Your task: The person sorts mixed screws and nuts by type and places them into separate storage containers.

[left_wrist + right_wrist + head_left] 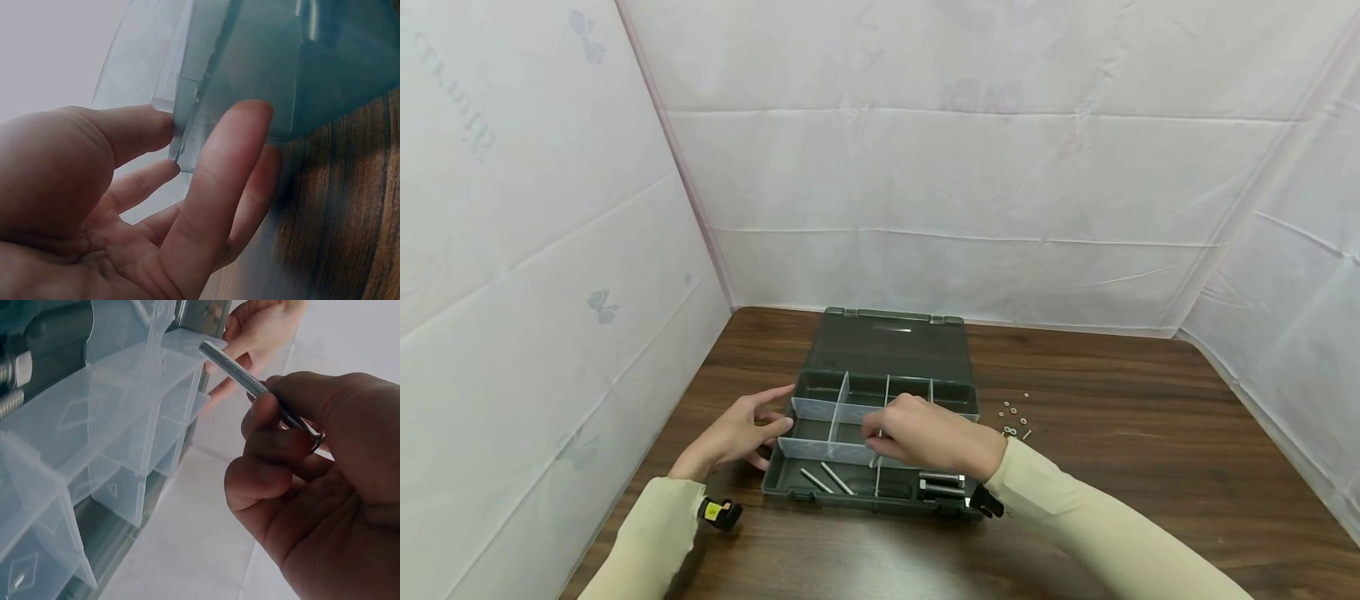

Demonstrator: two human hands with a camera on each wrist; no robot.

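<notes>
The threaded bolt (240, 372) sits pinched in my right hand (928, 435), its shank poking out past my thumb and curled fingers (262, 481), tilted up and away toward the clear divider tray (119, 412). That hand hovers over the middle of the tray, knuckles up, wrist bent down from my pale sleeve (1075, 517), and the bolt's free end is above the tray's compartments rather than resting in one. The tray lies inside the dark green organizer case (880, 487), which stands open on the wooden table (1150, 467) with its lid (891, 346) folded flat away from me. My left hand (737, 433) is at the case's left edge, fingers straight and loosely spread; the thumb and fingertips (153, 128) touch the corner of the clear tray wall without wrapping around it. In the front row of the case, two loose metal rods (826, 479) lie slanted on the left, and a couple of thicker bolts (942, 481) lie just under my right wrist. A small scatter of nuts (1013, 419) lies on the table right of the case, apart from it.
</notes>
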